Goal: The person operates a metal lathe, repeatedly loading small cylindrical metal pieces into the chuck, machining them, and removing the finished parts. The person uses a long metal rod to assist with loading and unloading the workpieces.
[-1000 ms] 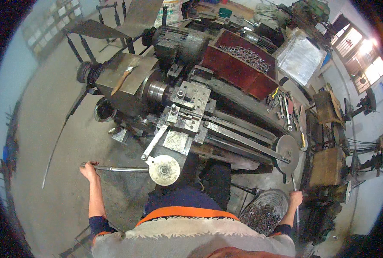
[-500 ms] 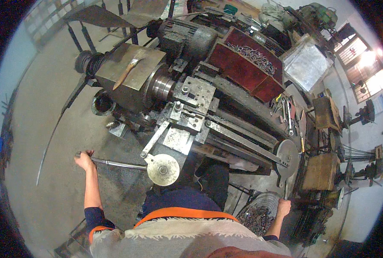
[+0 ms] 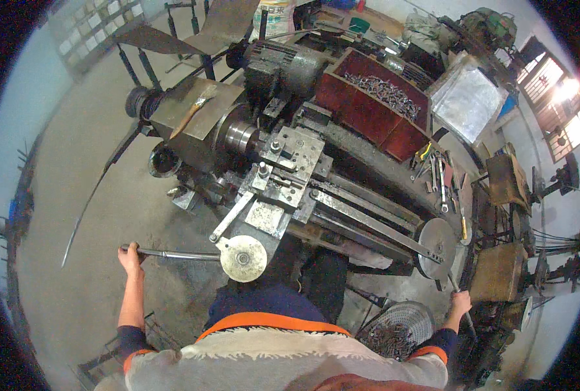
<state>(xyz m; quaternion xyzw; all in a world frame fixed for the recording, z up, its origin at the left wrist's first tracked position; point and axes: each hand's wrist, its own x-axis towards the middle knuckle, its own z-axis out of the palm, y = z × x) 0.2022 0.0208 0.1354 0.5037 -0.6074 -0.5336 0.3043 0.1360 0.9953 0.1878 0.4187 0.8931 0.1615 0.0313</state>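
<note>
My left hand [image 3: 131, 259] is closed around the outer end of a long metal lever [image 3: 186, 255]. That lever runs to a pale round disc [image 3: 244, 259], which a flat link bar [image 3: 232, 216] joins to the slide of a small lathe [image 3: 293, 153]. On the far right, my right hand [image 3: 460, 302] grips a second lever [image 3: 452, 281] below a larger grey disc [image 3: 437, 244]. A long bar [image 3: 375, 223] ties this disc to the carriage. Metal blocks are bolted on the carriage beside the shiny spindle [image 3: 240, 137].
A paintbrush [image 3: 184, 124] lies on the headstock cover. Behind the bed stands a red-brown box [image 3: 348, 104] of small metal parts, with wrenches [image 3: 444, 189] to its right. A round basket [image 3: 425, 315] of metal pieces sits low near my right arm.
My right hand has moved right and a little up, swinging its lever outward. My left hand and its lever sit slightly lower. The view has shifted a little.
</note>
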